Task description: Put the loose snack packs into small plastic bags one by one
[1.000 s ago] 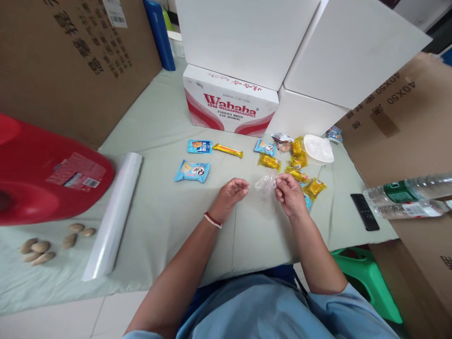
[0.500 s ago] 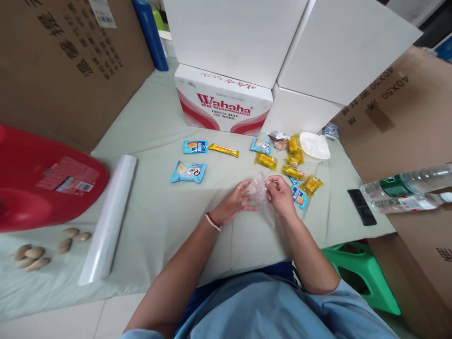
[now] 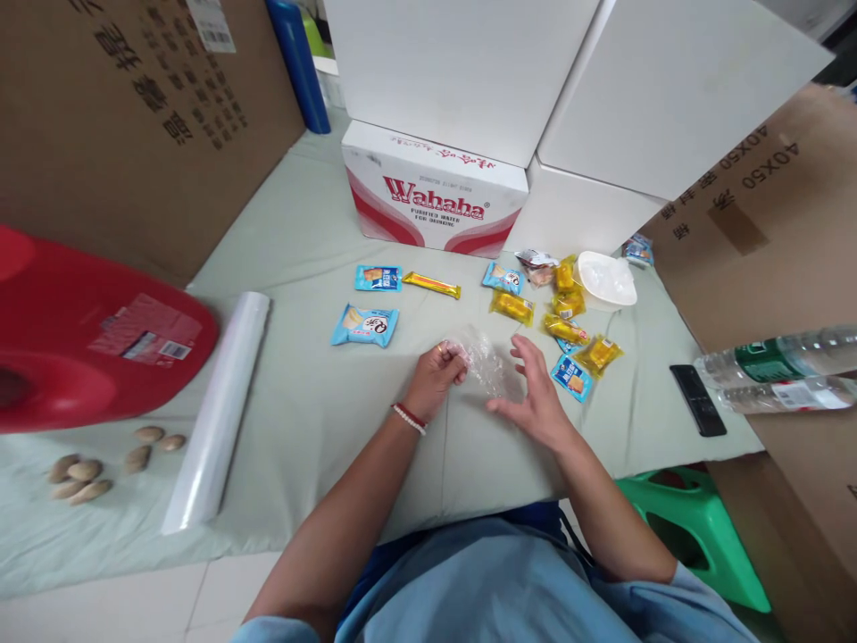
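At the left of the cloth-covered table [image 3: 301,438] stand a red jug [image 3: 73,335] and, just beside it, a pale plastic roll [image 3: 218,411] lying at a slant. Further right, a blue snack packet [image 3: 365,326] lies flat, well short of the left hand [image 3: 438,371], whose fingers are clamped together on the near left edge of a piece of clear plastic [image 3: 483,359]. That piece hangs between the two hands above the table, crumpled and glossy; whether it is a bag or a loose sheet I cannot tell. It looks very light and limp, so it should fold wherever it is pushed, slide a little against dry skin, and perhaps cling to itself; thin as it seems, a hard tug could tear it. A pinch close to an edge, thumb against fingertip, would likely hold it best, since the crumpled middle offers nothing firm. To its right, the right hand [image 3: 539,402] has its fingers spread apart, thumb well away from the rest, near the plastic; whether they touch it is unclear. Beyond that hand lies a yellow packet [image 3: 599,357].
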Action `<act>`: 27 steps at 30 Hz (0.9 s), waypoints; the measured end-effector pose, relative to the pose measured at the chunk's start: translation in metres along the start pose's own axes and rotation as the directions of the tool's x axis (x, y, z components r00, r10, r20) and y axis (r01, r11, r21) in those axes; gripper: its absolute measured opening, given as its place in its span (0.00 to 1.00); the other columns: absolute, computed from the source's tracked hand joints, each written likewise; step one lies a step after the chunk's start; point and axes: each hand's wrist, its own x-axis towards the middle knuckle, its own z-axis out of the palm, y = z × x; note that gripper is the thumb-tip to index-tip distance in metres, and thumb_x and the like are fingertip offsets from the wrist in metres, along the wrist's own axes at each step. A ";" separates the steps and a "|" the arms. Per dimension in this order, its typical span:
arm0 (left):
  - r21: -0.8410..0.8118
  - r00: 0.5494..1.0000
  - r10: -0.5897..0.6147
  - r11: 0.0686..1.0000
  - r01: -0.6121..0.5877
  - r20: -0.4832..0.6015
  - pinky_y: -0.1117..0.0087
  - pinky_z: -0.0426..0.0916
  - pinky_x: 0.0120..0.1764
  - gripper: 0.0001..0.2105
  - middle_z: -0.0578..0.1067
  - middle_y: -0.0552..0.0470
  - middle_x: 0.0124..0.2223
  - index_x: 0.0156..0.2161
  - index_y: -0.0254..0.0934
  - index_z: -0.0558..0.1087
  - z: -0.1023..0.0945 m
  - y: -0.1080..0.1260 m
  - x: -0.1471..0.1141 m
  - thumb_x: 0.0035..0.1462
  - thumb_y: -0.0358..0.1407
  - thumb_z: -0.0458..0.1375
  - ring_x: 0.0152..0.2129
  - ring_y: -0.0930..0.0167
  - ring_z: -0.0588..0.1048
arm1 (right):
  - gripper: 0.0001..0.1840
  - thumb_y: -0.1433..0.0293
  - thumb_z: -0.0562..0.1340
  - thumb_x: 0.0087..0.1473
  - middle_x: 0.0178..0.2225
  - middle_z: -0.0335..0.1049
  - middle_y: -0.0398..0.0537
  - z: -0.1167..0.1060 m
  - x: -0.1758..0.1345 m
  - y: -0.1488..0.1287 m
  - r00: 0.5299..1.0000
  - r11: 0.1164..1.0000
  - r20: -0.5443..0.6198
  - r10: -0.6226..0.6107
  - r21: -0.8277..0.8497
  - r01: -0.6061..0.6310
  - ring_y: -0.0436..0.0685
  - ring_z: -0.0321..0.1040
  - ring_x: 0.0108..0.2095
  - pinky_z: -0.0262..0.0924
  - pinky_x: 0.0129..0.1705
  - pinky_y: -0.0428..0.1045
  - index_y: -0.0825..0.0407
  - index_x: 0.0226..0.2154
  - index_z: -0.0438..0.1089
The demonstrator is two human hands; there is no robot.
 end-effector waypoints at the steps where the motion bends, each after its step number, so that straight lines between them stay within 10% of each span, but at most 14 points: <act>1: -0.003 1.000 -0.002 1.000 0.001 -0.014 0.72 0.61 0.27 0.18 0.70 0.57 0.25 0.30 0.38 0.71 0.000 0.001 0.000 0.51 0.49 0.70 0.22 0.75 0.66 | 0.48 0.50 0.75 0.50 0.70 0.57 0.62 0.000 -0.007 0.002 0.998 0.996 0.047 -0.040 -0.077 0.044 0.71 0.60 0.67 0.63 0.65 0.67 0.47 0.67 0.62; 6: -0.071 0.993 0.046 0.996 -0.054 -0.111 0.73 0.68 0.37 0.13 0.76 0.53 0.36 0.27 0.36 0.72 -0.005 0.011 0.001 0.45 0.40 0.71 0.33 0.72 0.72 | 0.16 0.55 0.63 0.63 0.41 0.80 0.56 -0.011 -0.030 0.025 0.984 0.983 0.007 0.176 -0.050 -0.176 0.66 0.75 0.46 0.69 0.56 0.64 0.49 0.42 0.79; 10: -0.244 0.996 0.002 0.970 -0.022 -0.085 0.70 0.72 0.40 0.16 0.79 0.49 0.43 0.26 0.36 0.69 -0.015 0.027 0.001 0.42 0.39 0.72 0.40 0.67 0.78 | 0.19 0.53 0.75 0.48 0.33 0.78 0.47 -0.049 -0.030 0.029 0.864 0.776 -0.006 0.504 0.442 -0.450 0.57 0.74 0.34 0.73 0.42 0.54 0.49 0.35 0.78; 15: -0.148 0.990 -0.118 0.983 0.106 -0.077 0.76 0.62 0.21 0.22 0.75 0.57 0.29 0.33 0.39 0.68 -0.027 0.036 0.003 0.41 0.45 0.75 0.18 0.77 0.68 | 0.28 0.54 0.81 0.37 0.21 0.63 0.36 -0.087 -0.024 0.024 0.746 0.476 0.162 0.646 0.678 -0.560 0.48 0.61 0.20 0.56 0.19 0.43 0.51 0.36 0.76; 22: 0.212 0.978 -0.081 0.970 0.121 -0.191 0.76 0.49 0.15 0.22 0.62 0.64 0.18 0.31 0.39 0.68 -0.033 0.026 0.008 0.42 0.50 0.72 0.12 0.77 0.58 | 0.25 0.49 0.74 0.44 0.24 0.67 0.41 -0.077 -0.021 0.060 0.794 0.790 -0.160 0.586 0.328 -0.518 0.54 0.65 0.24 0.61 0.24 0.48 0.50 0.33 0.72; 27: 0.344 0.983 -0.041 0.933 0.101 -0.178 0.75 0.53 0.19 0.19 0.63 0.63 0.18 0.31 0.39 0.68 -0.033 0.019 0.009 0.46 0.51 0.69 0.14 0.76 0.59 | 0.12 0.59 0.63 0.63 0.39 0.74 0.50 -0.063 -0.037 0.042 0.902 0.963 -0.426 0.062 -0.213 -0.167 0.58 0.71 0.36 0.69 0.40 0.54 0.49 0.41 0.76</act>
